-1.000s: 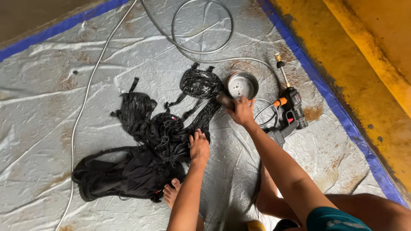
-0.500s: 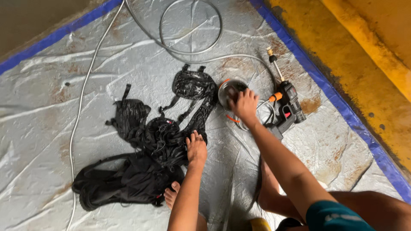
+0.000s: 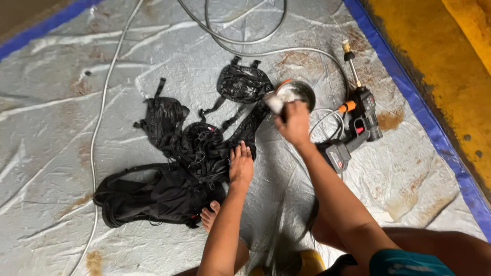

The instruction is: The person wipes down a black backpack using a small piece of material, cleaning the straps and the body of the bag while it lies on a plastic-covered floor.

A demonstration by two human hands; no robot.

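L hand (image 3: 241, 164) on backpack (image 3: 179, 168), R hand (image 3: 293, 122) grips brush (image 3: 276, 102)

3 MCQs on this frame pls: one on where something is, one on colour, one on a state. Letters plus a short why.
1. Where does the grey handheld spray gun lie?
A. On top of the black backpack
B. To the right of the round metal bowl
C. On the yellow floor past the blue edge

2. What colour is the border strip of the silver plastic sheet?
A. Blue
B. Red
C. Green

3. What is the left hand doing?
A. Holding the hose in the air
B. Gripping the spray gun
C. Pressing flat on the wet black backpack

Answers:
1 B: the gun rests on the sheet, just right of the round metal bowl.
2 A: the strip along the sheet's edge is blue.
3 C: its palm lies on the backpack, fingers spread, while the right hand holds a whitish brush or sponge at the bowl.
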